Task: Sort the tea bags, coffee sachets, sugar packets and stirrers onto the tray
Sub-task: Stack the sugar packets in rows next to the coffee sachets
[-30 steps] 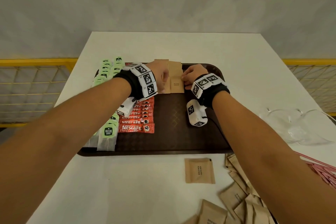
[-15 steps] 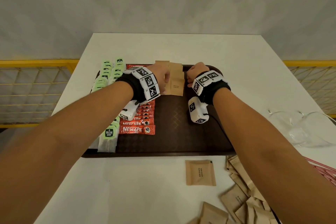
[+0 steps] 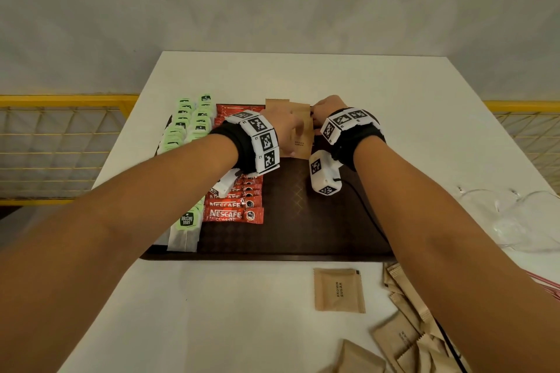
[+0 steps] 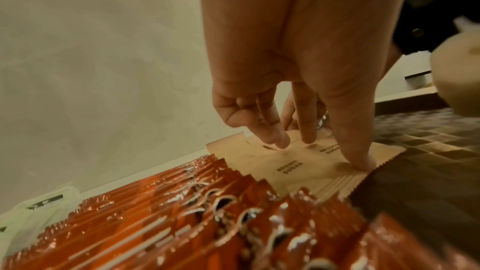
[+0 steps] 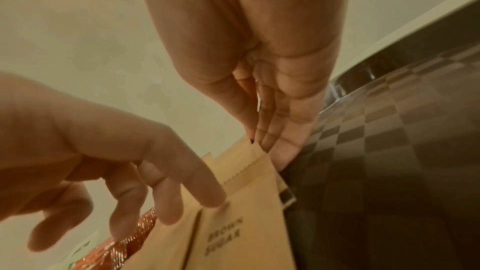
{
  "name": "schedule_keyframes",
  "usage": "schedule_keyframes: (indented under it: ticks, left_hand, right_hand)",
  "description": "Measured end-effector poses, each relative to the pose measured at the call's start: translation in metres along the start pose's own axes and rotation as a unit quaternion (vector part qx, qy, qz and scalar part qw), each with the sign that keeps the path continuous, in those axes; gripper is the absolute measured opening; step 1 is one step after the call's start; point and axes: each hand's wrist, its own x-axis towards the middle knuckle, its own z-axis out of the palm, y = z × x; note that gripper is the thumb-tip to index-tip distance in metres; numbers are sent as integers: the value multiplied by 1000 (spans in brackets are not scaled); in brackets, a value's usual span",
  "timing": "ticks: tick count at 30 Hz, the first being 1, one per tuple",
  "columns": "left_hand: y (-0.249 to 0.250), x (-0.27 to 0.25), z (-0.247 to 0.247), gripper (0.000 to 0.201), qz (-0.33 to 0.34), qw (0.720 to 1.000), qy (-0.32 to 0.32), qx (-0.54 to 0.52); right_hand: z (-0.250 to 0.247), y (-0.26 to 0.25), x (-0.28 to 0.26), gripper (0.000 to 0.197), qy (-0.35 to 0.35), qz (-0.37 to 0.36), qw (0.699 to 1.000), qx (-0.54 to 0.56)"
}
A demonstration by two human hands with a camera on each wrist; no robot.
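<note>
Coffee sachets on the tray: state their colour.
Red coffee sachets with white lettering, clearest in the head view.

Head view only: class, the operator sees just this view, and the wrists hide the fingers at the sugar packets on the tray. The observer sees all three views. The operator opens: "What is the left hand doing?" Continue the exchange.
Observer: The left hand has straight fingers, and its fingertips press down on the sugar packets.
Operator: And the right hand?
Observer: The right hand pinches the top packet's far corner between thumb and fingers.
Operator: Is there a gap between the packets and the coffee sachets?
Observer: No gap shows: the packets' edge meets the ends of the coffee sachets.
</note>
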Motion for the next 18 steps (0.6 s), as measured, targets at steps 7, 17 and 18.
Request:
schedule_keyframes:
  ticks: [7,17,18]
  left_hand:
    - [2,-3,1,44,-11,999,1,31]
    - [31,-90,-39,37,34,988,61,-137]
    - [38,-107,-37,35,47,985,52,-159]
  right_hand:
    - [-9,-6,-28,26,59,-23,994,88]
    - [-21,1,-178,25,-50,-87,970,223]
    - [-18,4,-196,20,-76,-100,974,188]
